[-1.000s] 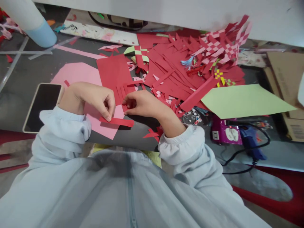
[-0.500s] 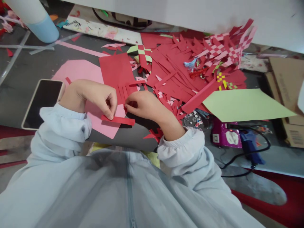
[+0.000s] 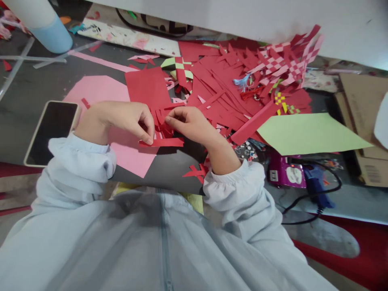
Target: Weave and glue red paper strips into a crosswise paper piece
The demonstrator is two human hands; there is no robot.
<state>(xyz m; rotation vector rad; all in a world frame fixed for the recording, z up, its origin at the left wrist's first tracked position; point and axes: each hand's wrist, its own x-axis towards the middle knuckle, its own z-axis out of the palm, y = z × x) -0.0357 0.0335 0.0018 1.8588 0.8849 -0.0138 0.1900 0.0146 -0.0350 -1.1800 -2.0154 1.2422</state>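
My left hand (image 3: pixel 121 120) pinches the left end of a loose red paper strip (image 3: pixel 165 142), which lies crosswise just above the table. My right hand (image 3: pixel 190 123) is closed on the cut fringe of a red paper sheet (image 3: pixel 147 87), lifting its strips at the near edge. Both hands meet over a pink paper sheet (image 3: pixel 130 151) on the dark table (image 3: pixel 45 87). Pale blue sleeves cover both of my wrists.
A phone (image 3: pixel 51 131) lies face up at the left. A heap of red paper strips and woven pieces (image 3: pixel 242 81) fills the back right. A light green sheet (image 3: pixel 306 133), a purple charger (image 3: pixel 286 171), a blue glue gun (image 3: pixel 317 184) and cardboard (image 3: pixel 363 105) sit at the right. A blue-and-white cylinder (image 3: pixel 51 30) stands back left.
The red strip has moved up and to the right, toward the fringe. My right hand has risen and now grips the fringed strips, and my left hand has shifted right with the strip.
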